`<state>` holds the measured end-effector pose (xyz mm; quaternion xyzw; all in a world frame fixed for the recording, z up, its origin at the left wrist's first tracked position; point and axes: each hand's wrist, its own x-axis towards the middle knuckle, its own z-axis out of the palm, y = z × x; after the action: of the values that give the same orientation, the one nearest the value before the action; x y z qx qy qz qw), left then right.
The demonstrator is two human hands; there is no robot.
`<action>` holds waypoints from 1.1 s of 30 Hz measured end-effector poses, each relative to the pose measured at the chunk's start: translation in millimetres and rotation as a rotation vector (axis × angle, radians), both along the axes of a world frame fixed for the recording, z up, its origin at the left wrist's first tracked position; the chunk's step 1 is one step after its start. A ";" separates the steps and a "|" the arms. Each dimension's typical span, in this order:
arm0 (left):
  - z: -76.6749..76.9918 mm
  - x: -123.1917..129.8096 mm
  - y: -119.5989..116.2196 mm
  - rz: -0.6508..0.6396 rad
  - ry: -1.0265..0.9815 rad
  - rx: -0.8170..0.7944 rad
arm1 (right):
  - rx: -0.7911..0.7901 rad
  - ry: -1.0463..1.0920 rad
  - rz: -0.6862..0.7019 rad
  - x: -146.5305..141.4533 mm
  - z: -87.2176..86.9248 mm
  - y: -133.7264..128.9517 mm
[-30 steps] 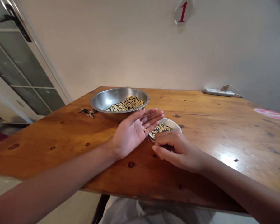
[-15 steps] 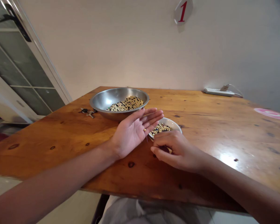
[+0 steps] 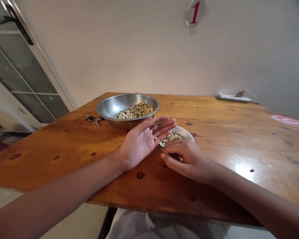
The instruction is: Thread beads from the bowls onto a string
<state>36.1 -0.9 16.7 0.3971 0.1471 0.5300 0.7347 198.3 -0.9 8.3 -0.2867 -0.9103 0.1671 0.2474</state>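
Note:
My left hand is palm up with its fingers stretched out, between the steel bowl and the white bowl. One pale bean lies on it near the base of the fingers. My right hand is curled at the near side of the white bowl, thumb and fingertips drawn together; what they hold, if anything, is hidden. Pale and dark beans lie in the white bowl, partly covered by both hands. Behind my left hand, the wide steel bowl holds many pale and black beans.
Keys lie left of the steel bowl on the wooden table. A white power strip with a plug and cable sits at the back right. A pink round sticker is on the right side.
My left hand has shifted very slightly to the right, with the bean still on it. My right hand has hardly moved.

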 end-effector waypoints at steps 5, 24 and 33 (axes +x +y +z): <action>-0.1 -0.1 -1.4 0.001 0.024 0.043 | 0.044 0.013 -0.010 -1.7 -0.6 -0.1; -6.0 -4.5 9.5 0.241 0.263 -0.015 | 0.398 0.081 -0.050 2.1 -3.5 3.6; -8.7 -5.1 7.1 0.310 0.592 0.308 | 0.470 0.023 -0.171 9.7 -4.5 8.8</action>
<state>31.0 6.2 8.0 0.6122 0.3301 0.5132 0.5028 208.0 8.0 3.8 -0.2953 -0.8938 -0.0672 0.3308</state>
